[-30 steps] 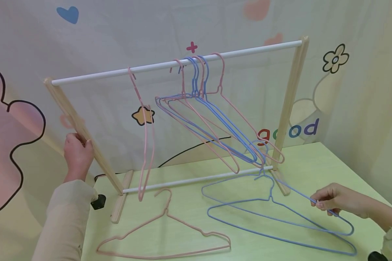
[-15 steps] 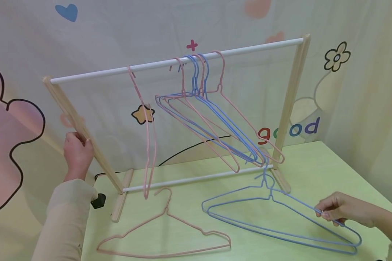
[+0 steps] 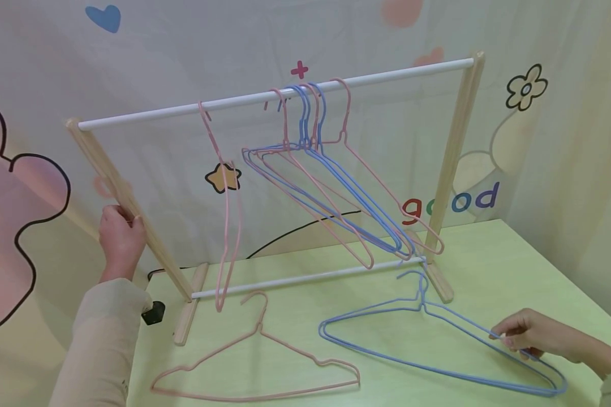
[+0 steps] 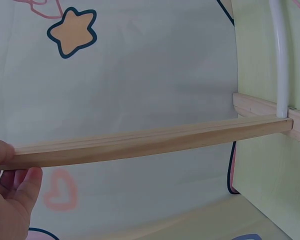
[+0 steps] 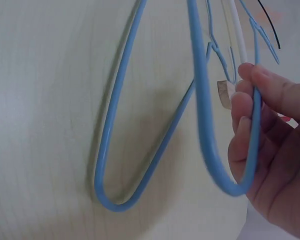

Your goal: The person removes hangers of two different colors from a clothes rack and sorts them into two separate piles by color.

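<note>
Both hands are busy: the right hand pinches the upper wire of two thin blue wire hangers between thumb and fingertips, near their right shoulder bend, while the left hand curls its fingers round the slanted pale wooden post at the left end of a small clothes rack. These blue hangers lie nearly flat and stacked on the pale green tabletop, their hooks pointing toward the rack's lower white rod close to its right foot; the wrist view shows smooth, glossy coated wire with rounded ends. Left of them, a pink wire hanger of the same slim triangular shape lies flat on the tabletop, untouched. Behind, the rack's upper white rod carries a bunch of pink and blue hangers hooked close together, and a single pink hanger hanging edge-on further left. A cloth backdrop printed with a heart, star and flower hangs behind the rack.
</note>
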Demonstrator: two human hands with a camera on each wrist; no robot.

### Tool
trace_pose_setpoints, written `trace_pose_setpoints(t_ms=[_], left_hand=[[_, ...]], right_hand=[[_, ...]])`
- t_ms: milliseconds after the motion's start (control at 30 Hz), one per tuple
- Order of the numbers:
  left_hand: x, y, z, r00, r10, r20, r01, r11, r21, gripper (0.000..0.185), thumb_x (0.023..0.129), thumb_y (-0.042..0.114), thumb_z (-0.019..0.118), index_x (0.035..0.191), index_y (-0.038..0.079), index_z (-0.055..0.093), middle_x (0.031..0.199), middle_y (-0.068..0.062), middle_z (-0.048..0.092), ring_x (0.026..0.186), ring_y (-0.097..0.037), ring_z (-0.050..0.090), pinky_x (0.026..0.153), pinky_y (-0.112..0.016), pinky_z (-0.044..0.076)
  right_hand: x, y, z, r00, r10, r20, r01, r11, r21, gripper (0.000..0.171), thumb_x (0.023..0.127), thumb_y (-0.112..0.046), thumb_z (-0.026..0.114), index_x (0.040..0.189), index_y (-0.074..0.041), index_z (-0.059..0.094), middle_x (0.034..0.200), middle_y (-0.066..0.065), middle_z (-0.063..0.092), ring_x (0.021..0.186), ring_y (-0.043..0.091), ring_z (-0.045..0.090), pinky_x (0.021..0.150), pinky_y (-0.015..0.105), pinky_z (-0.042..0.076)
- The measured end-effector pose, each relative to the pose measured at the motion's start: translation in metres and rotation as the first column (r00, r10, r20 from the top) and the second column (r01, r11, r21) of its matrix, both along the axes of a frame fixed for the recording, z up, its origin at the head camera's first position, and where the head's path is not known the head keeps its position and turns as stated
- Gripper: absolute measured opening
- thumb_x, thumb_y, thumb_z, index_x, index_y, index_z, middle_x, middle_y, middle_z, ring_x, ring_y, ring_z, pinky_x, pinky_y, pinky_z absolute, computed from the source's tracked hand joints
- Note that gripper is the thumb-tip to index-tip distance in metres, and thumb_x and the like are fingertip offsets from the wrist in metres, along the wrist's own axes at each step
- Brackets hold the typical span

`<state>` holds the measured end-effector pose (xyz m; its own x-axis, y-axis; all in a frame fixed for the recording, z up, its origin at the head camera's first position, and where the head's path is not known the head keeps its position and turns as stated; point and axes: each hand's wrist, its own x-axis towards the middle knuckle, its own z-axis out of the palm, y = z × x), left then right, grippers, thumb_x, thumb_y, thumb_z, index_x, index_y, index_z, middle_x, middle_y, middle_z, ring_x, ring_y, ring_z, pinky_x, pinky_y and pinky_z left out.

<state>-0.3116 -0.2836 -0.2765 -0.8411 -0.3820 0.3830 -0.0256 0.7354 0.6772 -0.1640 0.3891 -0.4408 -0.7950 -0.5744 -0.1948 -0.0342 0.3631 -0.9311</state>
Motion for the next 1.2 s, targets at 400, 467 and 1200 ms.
trace_pose_setpoints(t_ms=[400,467,1200], left_hand=[[0.000,0.000,0.000,1.000,0.011,0.005,-0.011,1.000,-0.003,0.036,0.090,0.017,0.040,0.117,-0.005,0.032,0.113,-0.025,0.041,0.101,-0.039,0.043,0.083,-0.046,0.039],[0.000,0.001,0.000,1.000,0.011,0.002,-0.011,1.000,-0.001,0.036,0.090,0.017,0.040,0.118,-0.005,0.032,0.114,-0.025,0.041,0.101,-0.039,0.043,0.083,-0.046,0.039],[-0.001,0.001,0.000,1.000,0.020,-0.009,-0.020,1.000,-0.009,0.035,0.090,0.016,0.041,0.116,-0.006,0.033,0.112,-0.025,0.042,0.101,-0.039,0.043,0.083,-0.047,0.038]], right_hand=[[-0.003,-0.002,-0.015,0.999,-0.042,-0.030,0.045,0.992,0.119,0.025,0.086,-0.008,0.050,0.104,0.007,0.059,0.061,-0.013,0.044,0.048,-0.002,0.038,0.040,0.016,0.033],[-0.003,-0.002,-0.017,0.998,-0.046,-0.030,0.050,0.990,0.134,0.024,0.086,-0.006,0.049,0.103,0.008,0.059,0.059,-0.012,0.041,0.047,-0.002,0.036,0.039,0.015,0.031],[-0.008,-0.015,-0.024,0.989,-0.047,-0.144,0.071,0.984,0.163,0.009,0.081,-0.004,0.055,0.080,0.005,0.053,0.058,-0.011,0.042,0.046,-0.002,0.036,0.039,0.013,0.028]])
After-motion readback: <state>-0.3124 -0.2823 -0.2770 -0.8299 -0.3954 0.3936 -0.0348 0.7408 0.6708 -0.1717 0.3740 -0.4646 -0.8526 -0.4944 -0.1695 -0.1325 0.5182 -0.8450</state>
